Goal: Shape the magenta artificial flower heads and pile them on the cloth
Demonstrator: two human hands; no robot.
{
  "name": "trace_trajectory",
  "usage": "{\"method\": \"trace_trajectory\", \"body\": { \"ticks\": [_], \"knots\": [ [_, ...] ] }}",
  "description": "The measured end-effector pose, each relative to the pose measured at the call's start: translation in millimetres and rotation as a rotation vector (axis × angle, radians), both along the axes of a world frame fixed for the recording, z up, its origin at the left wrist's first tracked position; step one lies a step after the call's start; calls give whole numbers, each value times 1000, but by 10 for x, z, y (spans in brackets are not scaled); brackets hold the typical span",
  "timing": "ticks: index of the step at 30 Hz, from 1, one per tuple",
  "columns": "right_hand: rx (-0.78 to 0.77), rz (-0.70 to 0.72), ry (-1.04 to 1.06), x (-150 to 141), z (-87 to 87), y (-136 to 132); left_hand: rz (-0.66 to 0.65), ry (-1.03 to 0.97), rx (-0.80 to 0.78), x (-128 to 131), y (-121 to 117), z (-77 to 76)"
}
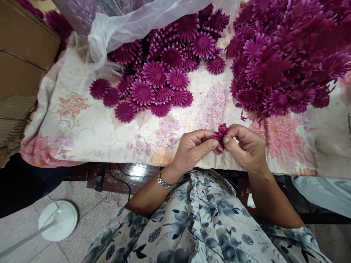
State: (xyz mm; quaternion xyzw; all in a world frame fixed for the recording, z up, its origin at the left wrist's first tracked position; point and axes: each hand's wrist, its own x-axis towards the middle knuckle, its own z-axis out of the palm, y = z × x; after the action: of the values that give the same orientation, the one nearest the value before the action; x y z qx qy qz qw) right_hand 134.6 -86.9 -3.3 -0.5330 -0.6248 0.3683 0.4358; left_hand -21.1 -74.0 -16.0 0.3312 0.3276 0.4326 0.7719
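Note:
Both hands meet over the near edge of the table, pinching one small magenta fabric flower (221, 133) between them. My left hand (192, 149) has a metal watch on its wrist and grips the flower from the left with thumb and fingers closed. My right hand (246, 146) closes on it from the right. The flower is crumpled and partly hidden by my fingertips. Flat magenta flower pieces (156, 82) lie spread on the cloth beyond my hands. A thick heap of fuller magenta flowers (282, 54) fills the far right.
A floral cloth (90, 128) covers the table. A clear plastic bag (128, 25) lies at the top with more flowers inside. A cardboard box (22, 51) stands at the left. A white round stand base (58, 220) sits on the floor at lower left.

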Motion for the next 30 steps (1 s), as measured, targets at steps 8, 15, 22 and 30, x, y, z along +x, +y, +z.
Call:
{"method": "trace_trajectory", "body": {
  "ticks": [8,15,22,30],
  "knots": [
    [73,18,-153,-13,58,2,-16,60,79,-8,0,3],
    [113,51,-204,-40,69,10,55,161,67,31,11,-33],
    [11,45,10,-48,35,3,47,132,-35,60,14,8],
    [63,-77,316,181,-5,41,109,116,-139,-46,114,123]
  ]
}}
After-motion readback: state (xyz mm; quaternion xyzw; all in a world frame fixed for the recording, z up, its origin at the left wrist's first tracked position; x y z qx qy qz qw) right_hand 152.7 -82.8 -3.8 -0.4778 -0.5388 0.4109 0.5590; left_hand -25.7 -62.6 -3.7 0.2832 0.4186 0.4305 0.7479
